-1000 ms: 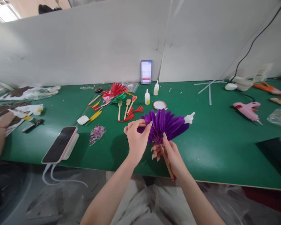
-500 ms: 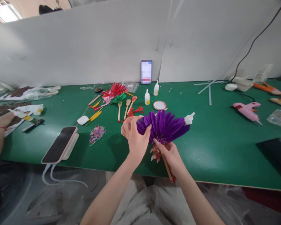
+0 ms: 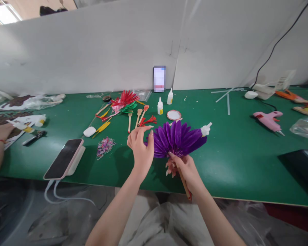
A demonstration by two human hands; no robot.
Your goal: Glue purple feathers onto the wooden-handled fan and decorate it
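Note:
A purple feather fan (image 3: 179,138) with a wooden handle is spread out over the near part of the table. My right hand (image 3: 183,167) is closed around the base of its handle, thumb on the front where the feathers meet. At the fan's left edge is my left hand (image 3: 141,145), its fingers curved and thumb apart; it overlaps the outer feathers, and I cannot tell whether it touches them. Behind the fan's right tip lies a white bottle (image 3: 206,130), partly covered by feathers.
Glue bottles (image 3: 160,106), a round white lid (image 3: 174,115), wooden handles (image 3: 138,118) and red feathers (image 3: 127,99) occupy the middle. A phone (image 3: 64,159) lies left, beside colourful shreds (image 3: 105,147). A pink glue gun (image 3: 268,120) lies right. Another person's hand (image 3: 1,133) works far left.
My left hand has moved left, from over the feathers to the fan's outer edge, uncovering more of the left feathers. My right hand keeps its hold on the handle.

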